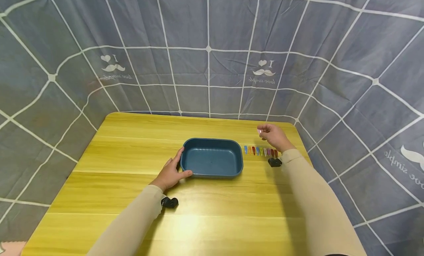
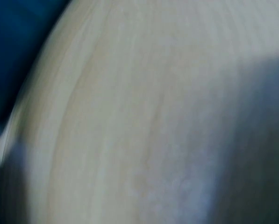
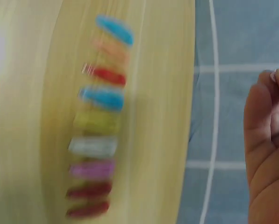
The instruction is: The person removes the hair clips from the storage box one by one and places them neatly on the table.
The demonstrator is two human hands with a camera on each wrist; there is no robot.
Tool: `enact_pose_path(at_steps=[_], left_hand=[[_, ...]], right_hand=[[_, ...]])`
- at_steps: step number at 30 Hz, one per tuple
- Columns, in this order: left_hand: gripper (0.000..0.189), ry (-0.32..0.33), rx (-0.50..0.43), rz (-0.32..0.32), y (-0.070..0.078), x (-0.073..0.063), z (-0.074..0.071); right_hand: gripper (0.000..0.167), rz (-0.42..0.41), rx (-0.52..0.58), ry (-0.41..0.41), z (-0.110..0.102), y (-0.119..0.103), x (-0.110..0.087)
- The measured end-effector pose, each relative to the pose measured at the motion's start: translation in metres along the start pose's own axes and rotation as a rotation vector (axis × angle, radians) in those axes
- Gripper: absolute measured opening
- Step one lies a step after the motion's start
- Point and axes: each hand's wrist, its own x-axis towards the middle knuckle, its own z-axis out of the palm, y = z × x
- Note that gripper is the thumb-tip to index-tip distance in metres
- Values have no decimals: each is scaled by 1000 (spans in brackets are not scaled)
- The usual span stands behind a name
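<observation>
A dark blue plastic basin (image 1: 212, 161) stands in the middle of the wooden table. My left hand (image 1: 169, 174) rests against its left end, fingers along the outer wall and thumb laid on the near rim. My right hand (image 1: 275, 136) is raised beyond a row of snap hair clips, its thumb and fingertips pinching a small pale pink hair clip (image 1: 260, 131), mostly hidden by the fingers. In the right wrist view the row runs from a light blue clip (image 3: 115, 30) through red, blue, yellow-green, white and purple to dark red clips (image 3: 89, 210).
The row of clips lies right of the basin on the table (image 1: 212, 208). A grey curtain (image 1: 185, 68) with white lines hangs along the back and sides. Each wrist carries a black camera (image 1: 169, 202). The left wrist view shows blurred tabletop and a dark blue basin edge (image 2: 17, 42).
</observation>
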Motion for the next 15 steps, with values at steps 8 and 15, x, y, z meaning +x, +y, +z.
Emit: enact_pose_path(at_steps=[8, 15], left_hand=[[107, 4, -2, 7, 1, 0, 0], [107, 2, -8, 7, 1, -1, 0]], right_hand=[[42, 78, -130, 102, -32, 42, -19], [40, 112, -242, 144, -43, 75, -35]])
